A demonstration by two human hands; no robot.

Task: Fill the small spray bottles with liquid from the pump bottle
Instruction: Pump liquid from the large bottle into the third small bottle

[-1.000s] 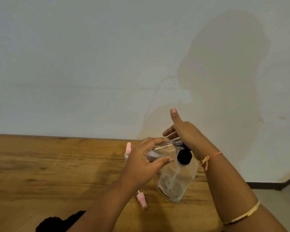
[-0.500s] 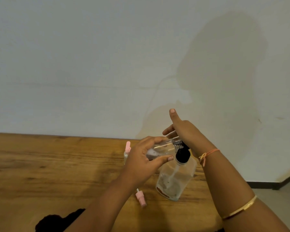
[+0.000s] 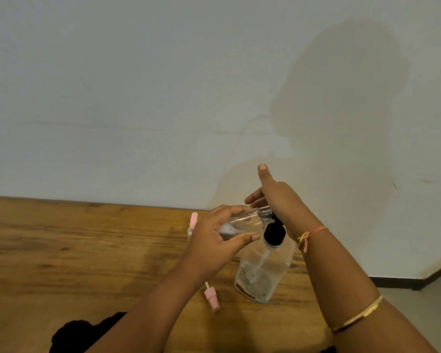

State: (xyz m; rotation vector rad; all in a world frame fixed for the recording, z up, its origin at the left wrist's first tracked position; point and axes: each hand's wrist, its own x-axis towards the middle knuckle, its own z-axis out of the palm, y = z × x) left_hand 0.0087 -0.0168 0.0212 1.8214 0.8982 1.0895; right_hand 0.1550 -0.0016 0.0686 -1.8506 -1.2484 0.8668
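Note:
A clear pump bottle (image 3: 264, 272) with a black pump head (image 3: 274, 234) stands on the wooden table (image 3: 74, 256). My left hand (image 3: 215, 242) grips a small clear spray bottle (image 3: 242, 221), tilted on its side with its open neck at the pump's nozzle. My right hand (image 3: 275, 197) rests on top of the pump head with straight fingers and the thumb raised. A loose pink spray cap (image 3: 211, 298) with its tube lies on the table below my left hand. A second small bottle with a pink cap (image 3: 193, 220) stands behind my left hand, mostly hidden.
A pale wall (image 3: 138, 98) rises right behind the table's far edge. The table's right edge lies just past the pump bottle, with floor (image 3: 433, 301) beyond. A dark shape (image 3: 82, 335) sits at the near edge.
Both hands and the bottles keep almost the same pose; the view has shifted very slightly.

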